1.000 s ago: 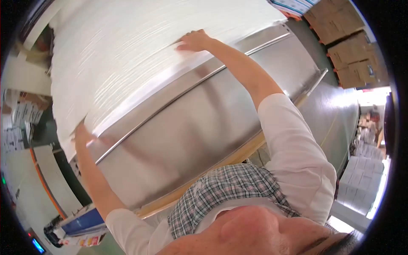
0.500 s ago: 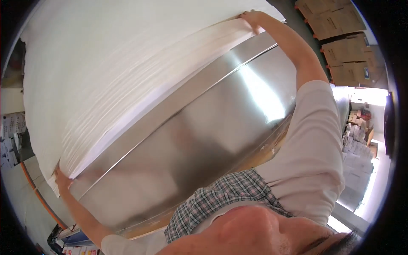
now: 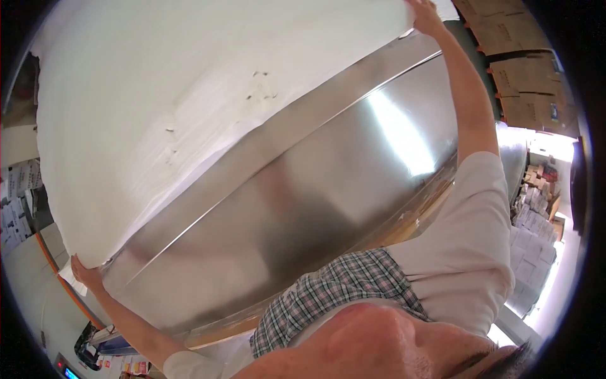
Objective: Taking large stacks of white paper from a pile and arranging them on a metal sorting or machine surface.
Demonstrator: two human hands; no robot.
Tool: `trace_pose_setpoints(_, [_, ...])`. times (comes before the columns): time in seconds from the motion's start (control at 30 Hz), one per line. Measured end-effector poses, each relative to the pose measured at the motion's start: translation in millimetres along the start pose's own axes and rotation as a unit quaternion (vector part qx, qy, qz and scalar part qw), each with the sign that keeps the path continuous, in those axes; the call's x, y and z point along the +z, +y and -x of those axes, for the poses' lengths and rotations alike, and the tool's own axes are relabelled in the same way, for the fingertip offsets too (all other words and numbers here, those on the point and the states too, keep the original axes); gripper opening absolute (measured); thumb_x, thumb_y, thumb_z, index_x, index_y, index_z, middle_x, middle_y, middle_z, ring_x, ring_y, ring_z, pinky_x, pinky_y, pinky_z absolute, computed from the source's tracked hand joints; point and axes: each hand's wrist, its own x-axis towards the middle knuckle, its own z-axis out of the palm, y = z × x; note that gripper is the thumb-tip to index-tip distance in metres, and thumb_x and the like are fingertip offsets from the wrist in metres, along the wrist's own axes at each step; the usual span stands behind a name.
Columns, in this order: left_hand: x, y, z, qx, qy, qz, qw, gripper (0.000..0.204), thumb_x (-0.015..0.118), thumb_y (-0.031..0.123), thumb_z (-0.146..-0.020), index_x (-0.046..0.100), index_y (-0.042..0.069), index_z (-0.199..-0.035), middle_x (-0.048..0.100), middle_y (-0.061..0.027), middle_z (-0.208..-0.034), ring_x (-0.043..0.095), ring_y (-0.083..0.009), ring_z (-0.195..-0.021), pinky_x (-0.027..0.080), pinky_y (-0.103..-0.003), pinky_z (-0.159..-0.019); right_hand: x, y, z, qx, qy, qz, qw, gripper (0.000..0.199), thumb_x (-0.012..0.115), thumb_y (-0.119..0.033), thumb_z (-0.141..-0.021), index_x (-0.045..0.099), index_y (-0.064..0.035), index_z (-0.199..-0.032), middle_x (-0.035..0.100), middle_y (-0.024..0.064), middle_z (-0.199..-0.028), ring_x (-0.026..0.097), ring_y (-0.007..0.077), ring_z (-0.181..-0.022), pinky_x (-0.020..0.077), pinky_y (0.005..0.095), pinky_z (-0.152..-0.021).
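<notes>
White sheet [image 3: 158,82] lies spread over the shiny metal bench [image 3: 322,164]; the left hand [image 3: 86,274] touches its left end, the right hand [image 3: 428,19] its right end, fingers partly hidden, so I cannot tell how far closed

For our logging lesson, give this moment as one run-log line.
white sheet: spread out; left hand: at near edge, left end; right hand: at near edge, right end; grips: unclear; metal surface: on near side
</notes>
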Motion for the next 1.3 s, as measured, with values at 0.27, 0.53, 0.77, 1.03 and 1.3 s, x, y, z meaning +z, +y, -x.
trace_pose_setpoints(0.27, [-99, -2, 41, -0.034, 0.095, 0.043, 0.994, 0.048, 0.062, 0.010, -0.070, 0.046, 0.001, -0.114, 0.048, -0.0195, -0.116, 0.045, -0.0355, -0.108, 0.036, -0.041, -0.092, -112, -10, 85, 0.068, 0.046, 0.234, 0.969, 0.054, 0.062, -0.006, -0.065, 0.045, -0.0111, -0.116, 0.043, 0.0173, -0.121, 0.038, 0.0344, -0.115, 0.0356, 0.0427, -0.092])
trace_pose_setpoints(0.53, [-148, -20, 170, 0.057, 0.087, 0.044, 0.994, 0.055, 0.062, 0.014, -0.066, 0.044, 0.001, -0.117, 0.046, -0.0197, -0.119, 0.041, -0.0381, -0.110, 0.031, -0.045, -0.093, -124, -57, 225, 0.112, -0.009, 0.185, 0.976, 0.050, 0.041, 0.008, -0.072, 0.043, -0.0118, -0.118, 0.033, 0.0171, -0.129, 0.030, 0.0346, -0.120, 0.0256, 0.0427, -0.098])
trace_pose_setpoints(0.77, [-140, 15, 302, -0.029, -0.022, 0.065, 0.997, 0.051, 0.060, 0.018, -0.065, 0.048, 0.008, -0.113, 0.045, -0.0161, -0.119, 0.039, -0.0356, -0.111, 0.028, -0.047, -0.095, -94, -117, 324, 0.115, -0.085, 0.166, 0.976, 0.059, 0.041, 0.013, -0.066, 0.044, -0.0151, -0.118, 0.034, 0.0181, -0.128, 0.031, 0.0356, -0.120, 0.0233, 0.0435, -0.100])
trace_pose_setpoints(1.03, [-139, 46, 319, -0.103, -0.188, 0.018, 0.977, 0.053, 0.062, 0.017, -0.063, 0.047, 0.013, -0.114, 0.045, -0.0127, -0.120, 0.039, -0.0295, -0.114, 0.026, -0.044, -0.098, -78, -146, 351, 0.179, -0.229, 0.168, 0.942, 0.061, 0.043, 0.014, -0.061, 0.045, -0.0156, -0.115, 0.032, 0.0186, -0.127, 0.027, 0.0332, -0.122, 0.0228, 0.0431, -0.099])
trace_pose_setpoints(1.3, [-128, 31, 211, -0.121, -0.566, -0.025, 0.815, 0.079, 0.065, 0.004, -0.048, 0.042, 0.012, -0.123, 0.044, -0.0134, -0.124, 0.042, -0.0309, -0.114, 0.035, -0.038, -0.095, -82, -78, 246, 0.234, -0.563, 0.122, 0.783, 0.075, 0.060, 0.010, -0.050, 0.040, -0.0112, -0.119, 0.032, 0.0098, -0.131, 0.029, 0.0308, -0.122, 0.0299, 0.0391, -0.096])
